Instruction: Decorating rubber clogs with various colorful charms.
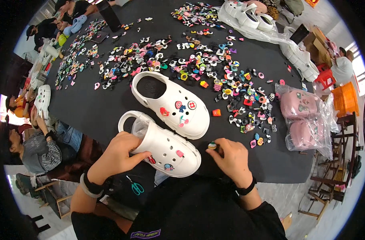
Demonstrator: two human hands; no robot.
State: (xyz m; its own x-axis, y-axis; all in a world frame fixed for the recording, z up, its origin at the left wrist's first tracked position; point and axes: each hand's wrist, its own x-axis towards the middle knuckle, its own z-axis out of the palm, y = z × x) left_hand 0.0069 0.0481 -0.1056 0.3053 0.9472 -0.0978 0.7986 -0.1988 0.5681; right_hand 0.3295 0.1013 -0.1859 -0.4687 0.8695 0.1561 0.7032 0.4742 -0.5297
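My left hand grips a white foam clog at its opening, the thumb on the upper beside a red charm. Three charms show on this clog: a pink popsicle shape, a blue one and the red one. Just behind it a second white clog lies on the black table, bearing several charms, among them cherries and a red-and-white ball. To the right of the clogs, my right hand pinches a small round charm between thumb and fingertips.
Loose charms lie scattered across the black table. At the right sit pink clogs in clear plastic; white clogs in plastic line the far right edge. Several people work along the left side, one person holding a white clog.
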